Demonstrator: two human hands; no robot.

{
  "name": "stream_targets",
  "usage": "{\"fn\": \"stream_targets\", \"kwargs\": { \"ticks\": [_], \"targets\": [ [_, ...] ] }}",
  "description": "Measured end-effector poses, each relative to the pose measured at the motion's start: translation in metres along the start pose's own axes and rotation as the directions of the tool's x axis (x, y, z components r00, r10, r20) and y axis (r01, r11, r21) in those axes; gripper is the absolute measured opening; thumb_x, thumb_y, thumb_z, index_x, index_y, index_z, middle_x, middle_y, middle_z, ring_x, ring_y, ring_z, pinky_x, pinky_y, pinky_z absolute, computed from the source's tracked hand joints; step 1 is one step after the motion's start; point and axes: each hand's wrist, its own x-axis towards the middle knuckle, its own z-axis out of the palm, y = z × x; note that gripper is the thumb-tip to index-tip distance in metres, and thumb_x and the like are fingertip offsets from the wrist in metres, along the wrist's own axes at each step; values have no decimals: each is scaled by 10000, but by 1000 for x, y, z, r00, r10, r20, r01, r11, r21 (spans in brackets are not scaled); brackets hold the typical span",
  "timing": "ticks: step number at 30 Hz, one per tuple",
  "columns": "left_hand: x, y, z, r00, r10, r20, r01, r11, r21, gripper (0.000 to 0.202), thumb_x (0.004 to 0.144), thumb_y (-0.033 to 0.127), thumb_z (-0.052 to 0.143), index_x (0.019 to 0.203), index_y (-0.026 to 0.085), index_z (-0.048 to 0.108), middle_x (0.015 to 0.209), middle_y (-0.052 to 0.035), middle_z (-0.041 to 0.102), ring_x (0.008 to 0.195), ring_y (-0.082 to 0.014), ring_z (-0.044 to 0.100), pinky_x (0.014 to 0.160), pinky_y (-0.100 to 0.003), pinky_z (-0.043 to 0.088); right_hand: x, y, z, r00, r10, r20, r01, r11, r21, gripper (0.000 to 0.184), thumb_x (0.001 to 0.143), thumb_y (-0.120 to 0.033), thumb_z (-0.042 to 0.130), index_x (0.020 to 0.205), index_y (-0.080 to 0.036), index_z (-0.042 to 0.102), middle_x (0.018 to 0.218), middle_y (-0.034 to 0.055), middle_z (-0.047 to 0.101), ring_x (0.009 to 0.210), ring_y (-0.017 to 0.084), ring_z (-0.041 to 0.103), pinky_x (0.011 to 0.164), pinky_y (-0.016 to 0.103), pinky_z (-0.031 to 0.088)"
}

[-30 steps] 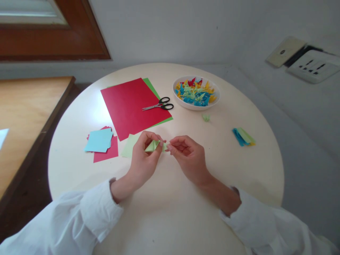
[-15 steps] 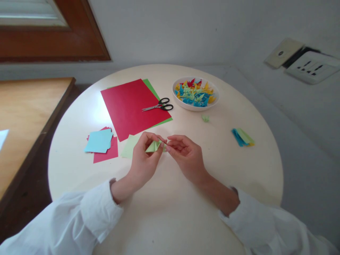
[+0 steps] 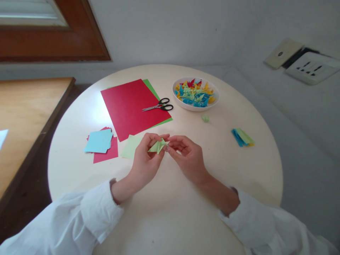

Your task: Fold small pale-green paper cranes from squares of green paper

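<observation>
A: looks mid-fold to me; left hand [image 3: 145,161] and right hand [image 3: 186,156] are both closed in fingertip pinches on the pale green paper piece [image 3: 157,146], just over the table [image 3: 172,212], 5 o'clock of the red sheet [image 3: 127,106]

B: yep; long axis runs 8-to-2, tip toward 2; I'd guess any next crease needs both pinches steady

1 half-folded paper [image 3: 158,146], 1 scissors [image 3: 158,105], 1 bowl [image 3: 196,107] — 1 red sheet [image 3: 127,108], 1 green sheet [image 3: 151,88].

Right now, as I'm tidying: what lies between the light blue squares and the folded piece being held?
A pale green paper square lies there, partly behind the left hand; head view.
</observation>
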Motion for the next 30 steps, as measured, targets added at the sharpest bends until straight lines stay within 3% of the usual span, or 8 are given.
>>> {"fn": "stream_targets", "kwargs": {
  "ticks": [4,7,10,12,19,30],
  "targets": [
    [0,-4,-3,999,30,36,-32,997,76,206,790,242,586,931,209,439,1091,-100,595,1101,-205,564,835,-343,500,0,0,-2,998,-55,-11,54,994,-95,139,719,-194,643,857,-190,632,805,25,667,720,137,617,672,266,510],
    [2,-8,-8,991,136,19,-136,954,269,249,768,197,590,984,204,466,1084,-81,558,1092,-194,529,925,-366,426,1,0,-5,995,-97,-34,90,981,-170,129,727,-171,616,853,-188,638,774,18,660,690,132,601,653,263,498],
    [3,-7,-12,975,218,-45,-166,844,510,257,726,202,627,942,210,488,924,-34,551,911,-182,521,830,-341,423,1,-2,-8,991,-131,-37,119,966,-228,114,739,-171,600,844,-187,642,773,21,660,665,127,582,637,261,490],
    [3,-4,-13,973,224,-57,-153,807,570,224,719,214,629,883,211,477,812,-6,515,773,-161,486,707,-299,417,2,-3,-9,988,-152,-20,141,952,-273,103,748,-173,587,833,-189,643,774,24,658,651,126,567,628,263,485],
    [2,-1,-10,998,69,8,-64,875,480,150,771,225,564,838,211,431,738,24,481,588,-102,439,482,-204,337,3,-7,-9,957,-280,70,282,855,-436,131,751,-125,541,803,-199,637,717,12,643,594,120,537,564,255,448],
    [6,-12,-11,999,-32,17,28,984,176,165,755,230,608,796,194,453,727,28,516,623,-94,549,599,-229,465,4,-4,-11,882,-444,157,457,725,-515,134,771,-112,552,825,-204,632,746,31,667,674,153,574,635,290,480]
  ]
}}
